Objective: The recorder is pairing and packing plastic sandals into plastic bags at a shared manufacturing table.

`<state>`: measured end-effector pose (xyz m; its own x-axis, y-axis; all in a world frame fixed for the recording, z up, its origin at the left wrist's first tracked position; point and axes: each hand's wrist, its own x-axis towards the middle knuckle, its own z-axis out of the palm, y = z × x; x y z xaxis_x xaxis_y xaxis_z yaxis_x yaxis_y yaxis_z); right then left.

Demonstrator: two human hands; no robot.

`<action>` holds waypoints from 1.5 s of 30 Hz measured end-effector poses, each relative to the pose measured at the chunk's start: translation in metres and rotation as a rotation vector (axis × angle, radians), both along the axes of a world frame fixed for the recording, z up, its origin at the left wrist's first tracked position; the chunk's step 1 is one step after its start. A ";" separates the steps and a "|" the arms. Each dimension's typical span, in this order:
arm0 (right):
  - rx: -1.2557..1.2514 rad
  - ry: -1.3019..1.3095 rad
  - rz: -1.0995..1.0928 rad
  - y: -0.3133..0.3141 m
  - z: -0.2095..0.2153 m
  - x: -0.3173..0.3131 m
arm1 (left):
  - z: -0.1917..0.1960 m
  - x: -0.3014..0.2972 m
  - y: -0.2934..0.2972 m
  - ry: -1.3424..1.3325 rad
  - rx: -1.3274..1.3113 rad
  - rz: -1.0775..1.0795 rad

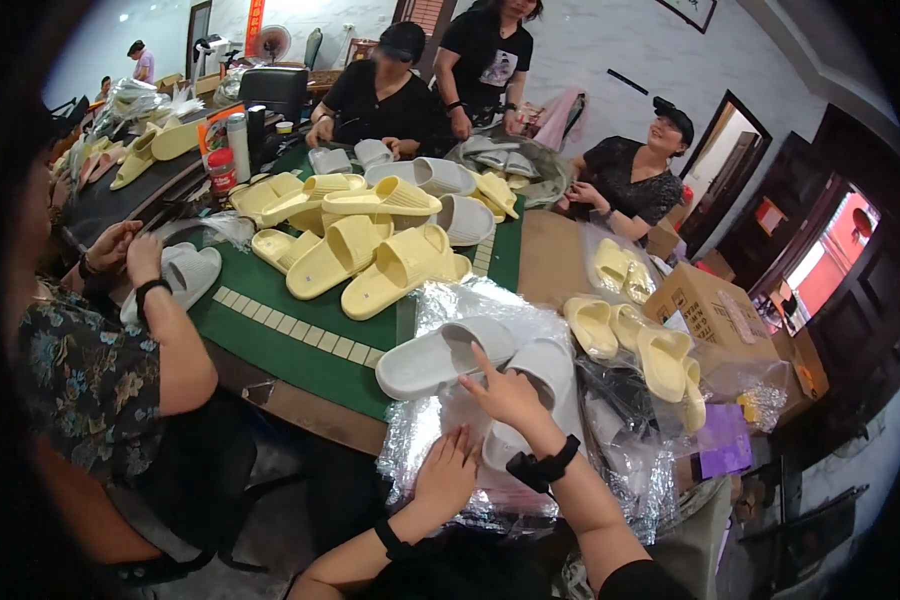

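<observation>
A light grey slipper [420, 365] lies on a stack of clear, shiny plastic bags [430, 430] in front of me. Its mate, another grey slipper [545, 362], rests just to the right, partly covered by my right hand. My right hand [510, 395] is over this pair with its index finger stretched toward the first slipper; I cannot tell whether the fingertip touches it. Nothing shows in its grasp. My left hand [448, 472] lies flat on the bags, fingers stretched out, just below the slippers.
Yellow slippers [400, 270] are heaped on the green table [310, 375] ahead, with grey slippers [460, 220] behind them. More yellow slippers [660, 365] and a cardboard box [705, 310] stand at right. Co-workers sit or stand around the table; one at left [100, 360] is close.
</observation>
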<state>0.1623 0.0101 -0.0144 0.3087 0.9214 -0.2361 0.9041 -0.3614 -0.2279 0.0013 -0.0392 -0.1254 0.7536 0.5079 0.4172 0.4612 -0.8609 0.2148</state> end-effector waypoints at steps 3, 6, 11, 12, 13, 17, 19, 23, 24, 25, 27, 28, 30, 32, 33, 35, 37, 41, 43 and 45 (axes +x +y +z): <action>0.039 -0.079 -0.049 0.004 -0.013 0.013 | 0.005 0.000 0.000 -0.046 0.041 0.006; 0.014 -0.012 -0.041 0.002 -0.006 0.027 | 0.003 0.001 -0.002 -0.030 0.019 0.008; -0.050 0.011 -0.053 -0.007 -0.001 0.047 | 0.006 -0.002 0.000 0.024 -0.049 -0.036; -0.038 -0.025 -0.067 -0.008 0.001 0.043 | 0.005 -0.001 0.001 -0.054 -0.003 -0.016; -0.038 -0.016 -0.061 -0.010 0.000 0.045 | 0.005 0.000 0.001 -0.045 -0.003 -0.010; 0.151 0.124 -0.095 -0.029 0.002 0.045 | 0.014 0.000 0.002 -0.021 -0.027 0.007; 0.345 0.245 -0.057 -0.050 0.011 0.030 | 0.018 -0.005 0.005 0.104 -0.208 -0.050; 0.662 0.866 -0.096 -0.110 0.008 0.013 | -0.003 0.000 0.004 0.112 -0.159 -0.038; 0.710 0.901 -0.096 -0.132 -0.006 0.022 | 0.024 0.000 0.008 0.187 -0.182 -0.122; 0.641 1.004 -0.179 -0.158 -0.020 0.028 | 0.024 0.000 0.014 0.176 -0.131 -0.152; 0.520 1.126 -0.308 -0.186 0.006 0.008 | 0.023 -0.003 0.029 0.186 -0.006 -0.128; 0.527 1.280 -0.243 -0.196 0.017 0.002 | 0.027 -0.005 0.034 0.204 -0.007 -0.103; 0.583 1.102 -0.191 -0.227 -0.039 0.028 | 0.035 -0.004 0.045 -0.083 -0.053 -0.080; 0.536 0.823 0.043 -0.225 -0.017 0.014 | 0.016 0.008 0.049 -0.112 -0.085 -0.103; 0.482 0.577 0.165 -0.218 -0.001 0.007 | 0.004 0.013 0.048 -0.158 -0.123 -0.157; 0.387 0.612 0.204 -0.215 -0.011 0.009 | -0.018 0.010 0.036 -0.449 -0.842 -0.368; 0.181 0.949 0.133 -0.221 -0.041 0.024 | -0.024 0.006 0.037 -0.768 -1.555 -0.579; 0.331 0.804 0.403 -0.211 -0.033 0.021 | -0.036 -0.004 0.041 -0.661 -1.430 -0.410; 0.086 0.833 0.335 -0.217 -0.030 0.030 | -0.058 0.005 0.049 -0.380 -0.750 -0.376; 0.132 0.795 0.405 -0.217 -0.016 0.027 | -0.063 0.022 0.066 -0.108 -0.105 -0.369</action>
